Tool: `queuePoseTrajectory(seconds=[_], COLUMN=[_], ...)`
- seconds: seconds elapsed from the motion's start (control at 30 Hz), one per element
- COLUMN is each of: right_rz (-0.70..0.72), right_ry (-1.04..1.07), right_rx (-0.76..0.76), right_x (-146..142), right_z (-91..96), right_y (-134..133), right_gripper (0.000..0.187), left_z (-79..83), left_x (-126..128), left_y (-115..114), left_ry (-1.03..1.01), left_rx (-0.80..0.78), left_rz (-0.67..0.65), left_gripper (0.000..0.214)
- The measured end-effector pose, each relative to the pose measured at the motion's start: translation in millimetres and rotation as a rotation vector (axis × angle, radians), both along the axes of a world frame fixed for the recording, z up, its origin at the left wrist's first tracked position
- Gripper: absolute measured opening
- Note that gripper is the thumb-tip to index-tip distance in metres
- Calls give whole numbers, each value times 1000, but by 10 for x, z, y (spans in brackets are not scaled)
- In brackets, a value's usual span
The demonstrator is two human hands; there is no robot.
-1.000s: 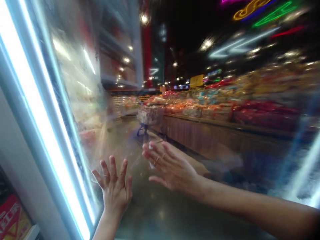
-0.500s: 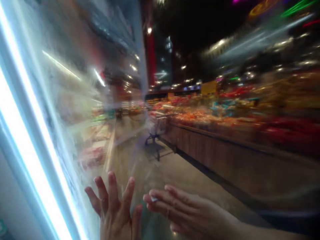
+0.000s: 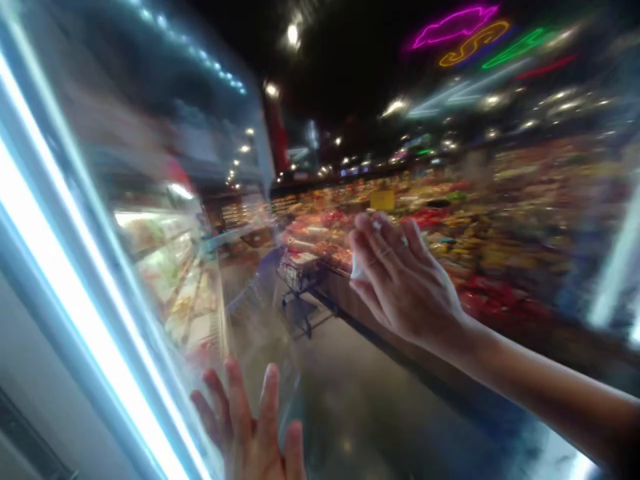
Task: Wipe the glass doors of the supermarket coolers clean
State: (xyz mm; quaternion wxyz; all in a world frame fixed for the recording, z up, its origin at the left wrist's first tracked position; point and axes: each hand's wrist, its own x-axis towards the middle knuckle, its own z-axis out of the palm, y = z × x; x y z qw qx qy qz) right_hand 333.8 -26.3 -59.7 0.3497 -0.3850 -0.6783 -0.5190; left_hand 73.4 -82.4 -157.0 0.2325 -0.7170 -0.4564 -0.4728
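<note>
My left hand [image 3: 255, 433] is at the bottom, fingers spread and pointing up, with nothing visible in it. It is near the lower part of a clear glass pane [image 3: 240, 267] that shows reflections; whether it touches the pane I cannot tell. Higher and to the right, my right hand [image 3: 407, 280] lies almost flat, back toward me, over a thin white cloth-like piece [image 3: 357, 263]. Its edge shows between thumb and fingers, and a bit appears at the fingertips. Most of it is hidden under the palm.
A bright strip light [image 3: 80, 293] runs down the left side. A shopping cart [image 3: 300, 273] stands on the aisle floor [image 3: 350, 380], beside a long produce display [image 3: 475, 227]. Shelves of goods [image 3: 190, 280] appear through or in the glass. Neon signs [image 3: 470, 40] hang at upper right.
My right hand has swept up and to the right with the white piece. My left hand stays low, spread as before, a little lower and further right in view. The camera view has shifted.
</note>
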Motion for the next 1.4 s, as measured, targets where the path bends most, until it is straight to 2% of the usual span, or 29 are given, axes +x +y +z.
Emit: queuePoseTrajectory(seconds=[0.07,0.1,0.2,0.27,0.37,0.43,0.57,0.6,0.67,0.77,0.8,0.83,0.93,1.0,1.13,1.2,1.3,1.4], right_rz=[51,58,84,50,-75,-96,21,24,-23,-119,-126,-118,-27,10,-37,2,61,-4], right_ry=[111,90,-80,-71,159,219,-71,-77,93,488,543,533,255,206,516,423,198,371], right_rx=[-21,-37,-106,-126,-71,-41,-140,-150,-109,16,38,31,-67,-45,43,-47,-142,-55], right_x=[-22,-41,-26,86,259,276,279,346,569,911,973,1007,1055,1144,1316,1277,1162,1078], right_z=[205,200,-8,-31,155,198,8,1,95,314,340,332,192,133,179,191,219,314], right_y=[31,30,19,35,65,79,25,-11,-92,-187,-207,-222,-262,-294,-355,-368,-369,-356], right_gripper=[88,88,84,85,90,92,82,81,80,78,78,78,84,83,75,76,88,86], left_z=[201,293,459,495,507,511,555,588,691,906,978,1042,1172,1205,1215,1223,1246,1263], left_x=[242,346,510,509,491,535,739,799,929,1145,1217,1283,1415,1432,1383,1358,1317,1239], left_y=[12,28,127,239,388,424,403,402,414,447,454,455,433,412,415,435,462,484], left_ry=[-35,-56,-89,-74,-83,-129,-174,-168,-148,-111,-91,-62,42,107,176,185,182,168], left_rx=[3,-3,-48,-48,-38,-35,-10,-6,-3,21,34,48,76,86,114,132,164,171], left_rz=[-30,-43,-73,-84,-76,-63,-45,-48,-56,-77,-87,-99,-110,-98,-53,-44,-31,-10], left_gripper=[90,89,89,87,84,83,82,82,80,78,78,78,79,81,87,89,89,86])
